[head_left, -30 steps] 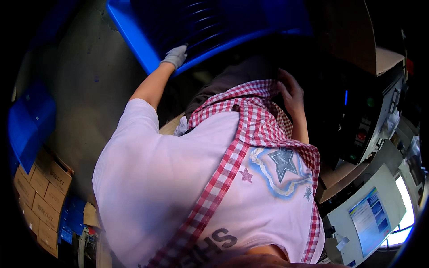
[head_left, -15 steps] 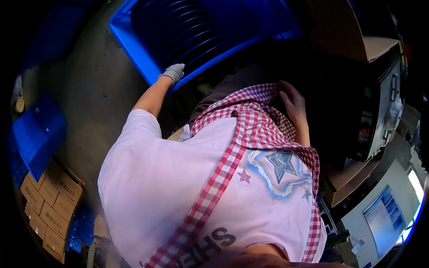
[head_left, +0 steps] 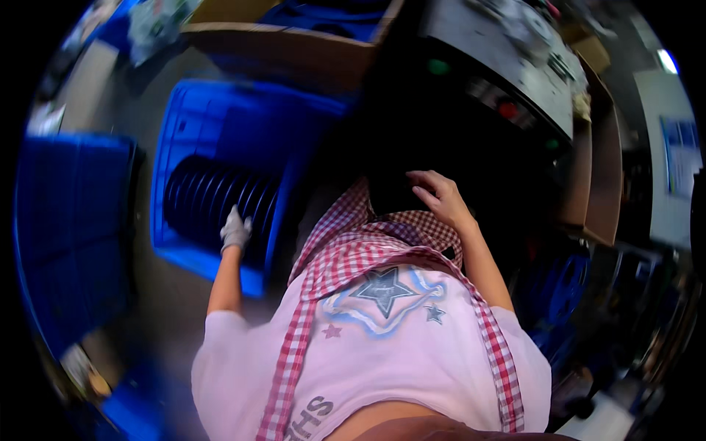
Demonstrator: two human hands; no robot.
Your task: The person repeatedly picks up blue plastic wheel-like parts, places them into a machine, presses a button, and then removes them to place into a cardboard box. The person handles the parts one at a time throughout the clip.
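A blue plastic bin stands at my left, with a row of thin black round discs inside, set on edge side by side. My left hand, in a pale glove, reaches over the bin's near side to the discs. Its fingers are apart; whether they touch a disc is unclear. My right hand is bare and held before the checked apron, by the dark side of a machine. Its fingers are loosely bent and apart, with nothing seen in them.
Behind the bin is a cardboard box with blue and black things inside. A machine with a grey top and coloured buttons stands at right front. Large blue crates line the far left. Another cardboard box is at the right.
The view has swung, bringing the whole bin, the box behind it and the machine top into sight. My left hand has gone from the bin's rim to the discs. My right hand stays near the apron.
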